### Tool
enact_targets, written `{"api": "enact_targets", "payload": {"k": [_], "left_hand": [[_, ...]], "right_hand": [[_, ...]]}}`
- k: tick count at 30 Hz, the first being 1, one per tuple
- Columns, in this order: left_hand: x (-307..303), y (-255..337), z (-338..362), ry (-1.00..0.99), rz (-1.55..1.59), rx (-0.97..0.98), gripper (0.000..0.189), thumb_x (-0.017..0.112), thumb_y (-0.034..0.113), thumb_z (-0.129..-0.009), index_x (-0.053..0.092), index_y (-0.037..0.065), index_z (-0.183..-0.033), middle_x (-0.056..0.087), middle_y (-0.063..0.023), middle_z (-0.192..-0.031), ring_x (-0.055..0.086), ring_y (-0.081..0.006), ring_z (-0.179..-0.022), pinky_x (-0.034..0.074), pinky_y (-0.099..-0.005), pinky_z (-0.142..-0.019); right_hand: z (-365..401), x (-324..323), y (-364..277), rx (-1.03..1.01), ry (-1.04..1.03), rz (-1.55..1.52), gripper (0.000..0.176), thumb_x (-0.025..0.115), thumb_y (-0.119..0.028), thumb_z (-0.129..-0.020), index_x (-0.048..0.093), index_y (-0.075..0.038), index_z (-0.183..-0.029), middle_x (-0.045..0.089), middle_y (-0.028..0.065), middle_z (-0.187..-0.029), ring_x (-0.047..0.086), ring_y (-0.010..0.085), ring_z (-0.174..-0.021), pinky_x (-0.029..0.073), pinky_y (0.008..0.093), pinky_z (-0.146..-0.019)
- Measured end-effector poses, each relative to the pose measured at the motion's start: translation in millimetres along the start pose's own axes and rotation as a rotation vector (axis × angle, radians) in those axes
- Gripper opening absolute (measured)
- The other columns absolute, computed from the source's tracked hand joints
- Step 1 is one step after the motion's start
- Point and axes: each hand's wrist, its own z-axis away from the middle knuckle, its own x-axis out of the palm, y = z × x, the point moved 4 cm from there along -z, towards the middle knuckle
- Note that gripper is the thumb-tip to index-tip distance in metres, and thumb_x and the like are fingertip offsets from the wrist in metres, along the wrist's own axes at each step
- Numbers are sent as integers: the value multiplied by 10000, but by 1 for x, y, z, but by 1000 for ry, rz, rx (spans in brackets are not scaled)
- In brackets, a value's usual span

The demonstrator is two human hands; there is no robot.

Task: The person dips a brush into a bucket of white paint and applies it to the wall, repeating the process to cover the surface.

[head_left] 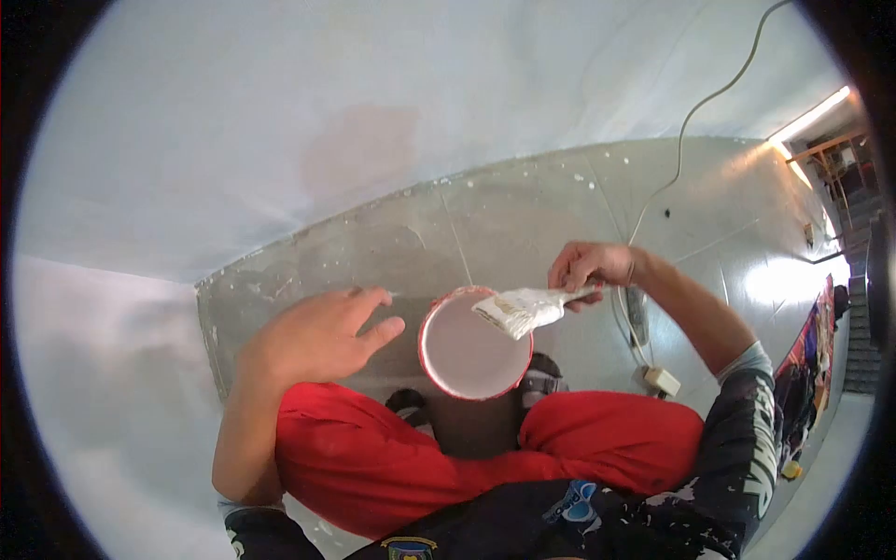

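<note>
A round bucket with a red rim, holding pale paint, stands on the floor between my feet. My right hand is closed on the handle of a paintbrush. The brush has white paint on it, and its bristles point left over the right part of the bucket. To the left of the bucket, my left hand is held above my knee with its fingers apart and nothing in it.
A pale wall rises in front, meeting the tiled floor, which has white paint specks. A cable runs down the wall and across the floor to a white socket block. Cloths lie at far right.
</note>
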Motion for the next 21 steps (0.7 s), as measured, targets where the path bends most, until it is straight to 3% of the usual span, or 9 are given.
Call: {"api": "enact_targets", "payload": {"k": [3, 7, 10, 12, 14, 16, 17, 19, 21], "left_hand": [[3, -1, -5, 5, -12, 2, 554, 448, 470, -1004, 539, 15, -1308, 622, -250, -1209, 594, -410, -1121, 463, -465, -968], [4, 1, -7, -8, -25, 14, 575, 447, 492, -998, 536, 16, -1307, 628, -260, -1188, 594, -420, -1120, 464, -477, -964], [9, -6, -11, -20, -30, 42, 579, 438, 507, -998, 540, 24, -1302, 632, -261, -1182, 591, -426, -1126, 461, -480, -969], [6, -7, -12, 1, -38, 41, 579, 434, 513, -999, 539, 32, -1303, 633, -261, -1180, 591, -426, -1126, 461, -481, -969], [6, -7, -11, 1, -35, 36, 578, 429, 519, -1000, 538, 39, -1305, 635, -260, -1177, 592, -427, -1126, 461, -483, -968], [7, -8, -11, -53, -54, 2, 573, 418, 541, -1007, 547, 71, -1308, 630, -196, -1249, 597, -368, -1149, 468, -427, -979], [5, -8, -10, -43, -63, 6, 573, 418, 541, -1007, 547, 71, -1308, 630, -196, -1249, 597, -368, -1149, 468, -427, -979], [5, -8, -8, -65, -61, -11, 583, 408, 550, -1008, 542, 73, -1315, 628, -198, -1251, 596, -367, -1152, 469, -430, -976], [3, -6, -7, -68, -44, -3, 589, 409, 545, -1005, 536, 58, -1311, 629, -215, -1231, 595, -381, -1147, 466, -447, -973]], "right_hand": [[-5, 3, 14, 15, -154, -219, 386, 590, -294, -818, 677, 60, -944, 598, 70, -647, 413, 74, -405, 322, 244, -387], [-9, 15, 12, -7, -174, -359, 422, 543, -307, -854, 672, 74, -984, 524, 94, -588, 347, 87, -401, 258, 241, -363], [-10, 21, 5, 2, -176, -473, 437, 498, -332, -898, 641, 60, -1029, 479, 54, -586, 310, 71, -392, 251, 240, -362], [-11, 23, -3, -17, -100, -483, 429, 383, -337, -960, 622, 10, -1042, 469, 15, -616, 263, 62, -387, 247, 226, -373], [-10, 21, -11, -77, -77, -488, 427, 369, -327, -962, 621, 4, -1057, 474, 18, -621, 257, 63, -386, 244, 229, -371], [-11, 13, -17, -162, -11, -465, 407, 333, -304, -969, 587, -18, -1109, 486, 22, -645, 239, 69, -386, 240, 236, -368], [-10, 9, -21, -172, -7, -457, 407, 333, -304, -969, 587, -18, -1109, 486, 22, -645, 239, 69, -386, 240, 236, -368], [-6, 1, -30, -214, 215, -568, 367, 302, -299, -982, 543, -36, -1066, 500, 28, -663, 232, 79, -378, 233, 237, -366], [-5, -11, -32, -281, 217, -598, 336, 291, -288, -987, 520, -48, -1035, 510, 31, -678, 244, 81, -384, 232, 235, -365]]}}
